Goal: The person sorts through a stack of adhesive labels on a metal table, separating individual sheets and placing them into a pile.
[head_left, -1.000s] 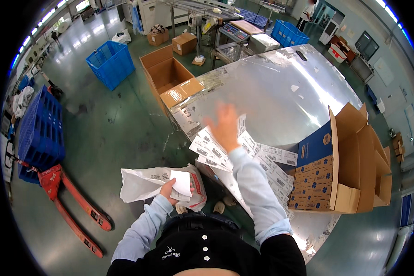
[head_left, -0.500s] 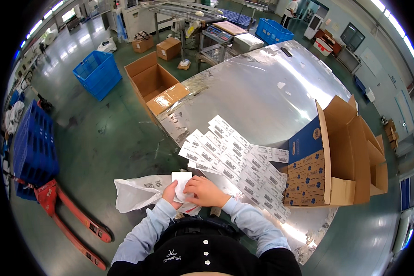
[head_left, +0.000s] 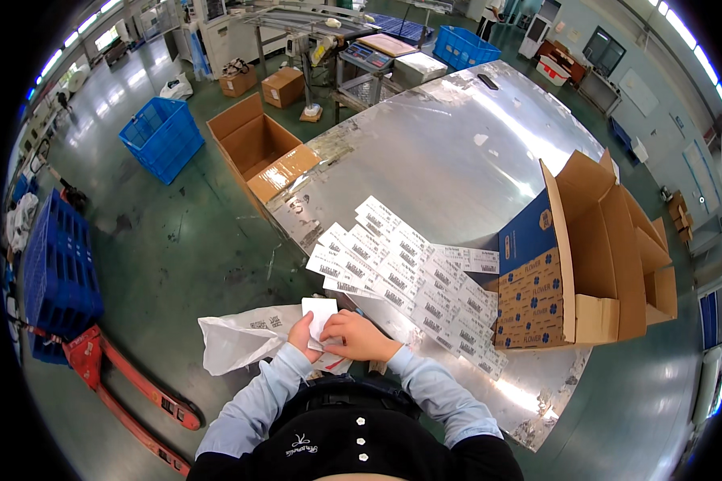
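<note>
White paper — a small sheet (head_left: 320,312) — sits pinched between both hands in the head view, at about six o'clock just off the metal table's (head_left: 457,152) near edge. The left hand (head_left: 303,335) grasps its lower corner; the right hand (head_left: 363,337) curls closed over its edge. A white plastic bag (head_left: 237,341) lies at eight o'clock of the hands, rows of labels (head_left: 401,272) at one o'clock, an open cardboard box (head_left: 594,264) at three o'clock

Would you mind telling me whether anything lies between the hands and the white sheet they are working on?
Nothing visible does. The left hand and right hand both already touch the white sheet, held above the white bag at the edge of the metal table.
</note>
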A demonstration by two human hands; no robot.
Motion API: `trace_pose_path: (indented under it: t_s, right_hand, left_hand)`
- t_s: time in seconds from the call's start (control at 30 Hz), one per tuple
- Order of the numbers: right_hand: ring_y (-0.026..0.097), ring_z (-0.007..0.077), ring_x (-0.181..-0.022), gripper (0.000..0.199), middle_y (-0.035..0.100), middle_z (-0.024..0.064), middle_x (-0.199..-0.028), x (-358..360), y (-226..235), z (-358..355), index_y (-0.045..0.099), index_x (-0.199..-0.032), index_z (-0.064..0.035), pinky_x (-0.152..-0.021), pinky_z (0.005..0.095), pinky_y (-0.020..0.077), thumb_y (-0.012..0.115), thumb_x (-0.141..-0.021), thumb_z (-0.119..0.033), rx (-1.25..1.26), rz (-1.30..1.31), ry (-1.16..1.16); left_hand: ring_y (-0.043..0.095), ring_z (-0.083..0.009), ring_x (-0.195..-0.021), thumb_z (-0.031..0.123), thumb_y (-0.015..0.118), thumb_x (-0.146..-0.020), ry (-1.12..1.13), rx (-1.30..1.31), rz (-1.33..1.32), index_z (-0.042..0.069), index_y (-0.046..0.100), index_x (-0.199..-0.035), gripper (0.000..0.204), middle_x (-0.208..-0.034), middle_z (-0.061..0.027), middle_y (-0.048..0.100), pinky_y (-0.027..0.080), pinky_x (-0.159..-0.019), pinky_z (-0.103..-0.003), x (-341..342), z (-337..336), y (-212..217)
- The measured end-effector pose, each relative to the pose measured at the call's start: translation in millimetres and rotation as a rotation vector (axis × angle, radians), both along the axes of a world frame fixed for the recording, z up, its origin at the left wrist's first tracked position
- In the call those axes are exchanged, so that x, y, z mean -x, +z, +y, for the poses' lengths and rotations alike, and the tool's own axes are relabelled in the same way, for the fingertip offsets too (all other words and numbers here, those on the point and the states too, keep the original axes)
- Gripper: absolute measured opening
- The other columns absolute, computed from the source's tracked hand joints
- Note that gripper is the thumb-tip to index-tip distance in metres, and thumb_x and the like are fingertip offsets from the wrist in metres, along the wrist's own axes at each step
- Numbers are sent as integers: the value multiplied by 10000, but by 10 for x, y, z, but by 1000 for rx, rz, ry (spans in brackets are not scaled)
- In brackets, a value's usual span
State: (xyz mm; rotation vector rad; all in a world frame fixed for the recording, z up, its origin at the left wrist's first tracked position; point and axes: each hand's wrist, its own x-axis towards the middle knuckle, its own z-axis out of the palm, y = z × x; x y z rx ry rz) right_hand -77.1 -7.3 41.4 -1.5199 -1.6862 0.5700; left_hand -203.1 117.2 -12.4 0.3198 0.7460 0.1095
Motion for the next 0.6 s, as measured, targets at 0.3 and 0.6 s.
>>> trace_pose_path:
  t_s: [0.3, 0.6]
  right_hand:
    - [577, 343, -691, 146, 592, 183, -772, -410, -383, -202, 534, -920, -14, -621, 400, 456, 529, -867, -151, -135, 233, -751]
    - [597, 268, -669, 123, 622, 145, -757, -1492, -456, -1086, 561, -891, -11, -632, 363, 466, 552, -878, -133, -7, 78, -1254]
  left_hand:
    - [562, -415, -1055, 603, 248, -936, -285, 118, -309, 77, 454, -1305, 676, -1194, -191, 563, 488, -805, -602, 141, 152, 65]
    - [565, -438, -1067, 571, 277, -945, -431, -20, -52, 90, 345, -1394, 661, -1262, -255, 499, 497, -808, -595, 829, 621, -188]
